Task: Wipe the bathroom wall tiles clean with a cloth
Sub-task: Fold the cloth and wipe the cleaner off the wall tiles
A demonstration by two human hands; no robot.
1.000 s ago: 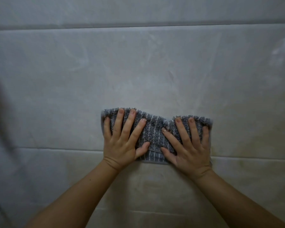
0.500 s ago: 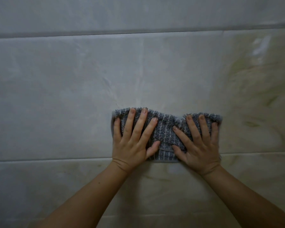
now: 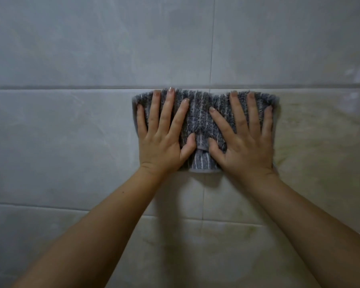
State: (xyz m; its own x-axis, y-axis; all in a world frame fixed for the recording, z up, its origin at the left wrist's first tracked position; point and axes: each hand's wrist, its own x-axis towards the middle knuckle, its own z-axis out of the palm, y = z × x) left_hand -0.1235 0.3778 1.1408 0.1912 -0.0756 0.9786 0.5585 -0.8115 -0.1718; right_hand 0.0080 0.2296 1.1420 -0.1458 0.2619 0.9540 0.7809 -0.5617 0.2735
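Up the wall the cloth (image 3: 200,113) is pushed since the earlier picture: its top edge is now seen right at the long line (image 3: 71,87) between two rows of tiles, where before it was well below that line. Both hands are carried up with it

Most of the view is filled by the wall tiles (image 3: 71,132), which are big, pale and grey. An upright line (image 3: 212,48) is seen in the row above the cloth. Yellow-brown marks (image 3: 320,138) are seen on the tiles to the right and lower down. The left forearm (image 3: 104,225) and the right forearm (image 3: 299,215) are stretched up from the bottom corners

The cloth is grey with thin pale stripes, and it is pressed flat against the wall. The left hand (image 3: 164,142) is laid on its left half and the right hand (image 3: 245,148) on its right half. Both hands are spread wide, with straight fingers (image 3: 166,113) pushed onto the cloth. The thumbs are pointed at each other, just apart, low on the cloth
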